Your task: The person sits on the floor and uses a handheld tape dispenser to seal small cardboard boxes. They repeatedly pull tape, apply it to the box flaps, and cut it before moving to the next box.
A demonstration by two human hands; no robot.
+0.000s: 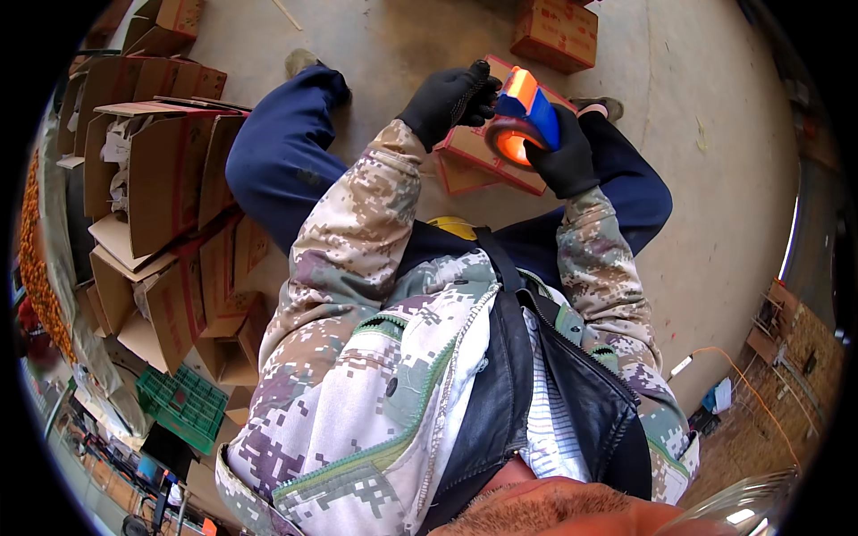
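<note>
My right hand (566,155), in a black glove, grips a blue and orange tape dispenser (544,120) with a roll of packing tape (507,142) on it. Close to the dispenser's orange end is my left hand (450,104), also black-gloved, with its fingers curled and thumb near the forefinger. Whether it pinches a tape end is too small to tell. Below both hands, on the floor between my feet, lies a cardboard carton (472,149) with red markings. The dispenser and my right hand hide part of it.
Open cardboard cartons (164,181) stand stacked on my left, with a green plastic crate (183,407) behind them. Orange fruit (41,268) lies at the far left. Another carton (555,35) is ahead. A yellow object (452,226) shows below me; an orange cable (754,388) runs at right.
</note>
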